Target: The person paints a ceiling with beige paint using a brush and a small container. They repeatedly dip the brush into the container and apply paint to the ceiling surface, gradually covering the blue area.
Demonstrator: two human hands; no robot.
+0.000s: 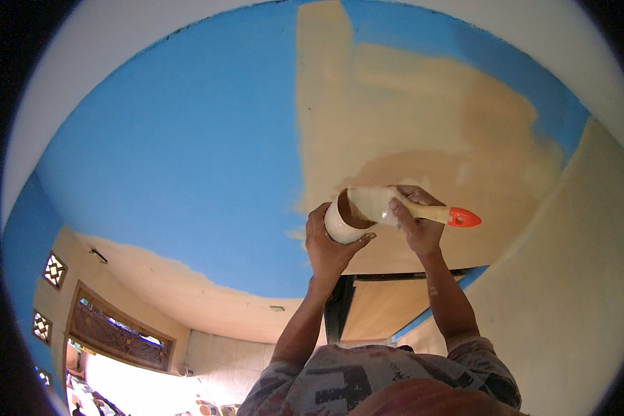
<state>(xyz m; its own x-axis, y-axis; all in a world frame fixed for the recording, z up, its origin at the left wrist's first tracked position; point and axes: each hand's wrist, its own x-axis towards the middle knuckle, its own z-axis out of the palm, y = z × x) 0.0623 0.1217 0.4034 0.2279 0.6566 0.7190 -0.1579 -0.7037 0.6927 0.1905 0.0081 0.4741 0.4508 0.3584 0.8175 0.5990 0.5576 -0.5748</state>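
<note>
My left hand (328, 251) is wrapped round a white paint cup (335, 226), which tilts with its mouth toward the right. Brown-beige paint coats the inside of the cup. A wide paintbrush (431, 210) with a pale wooden handle and a red end is gripped in my right hand (420, 229). The broad, paint-smeared head of the brush lies at the cup's mouth, and its bristle tips are partly hidden by the rim. Both hands are raised in front of the wall, with paint smears on the fingers.
Blue paint covers the left of the wall (187, 145); beige patches (409, 97) cover its middle and right, some darker. A beige side wall (568, 277) curves along the right. At lower left are a bright doorway (145, 378), a carved transom panel (118, 329) and patterned vent blocks (55, 270).
</note>
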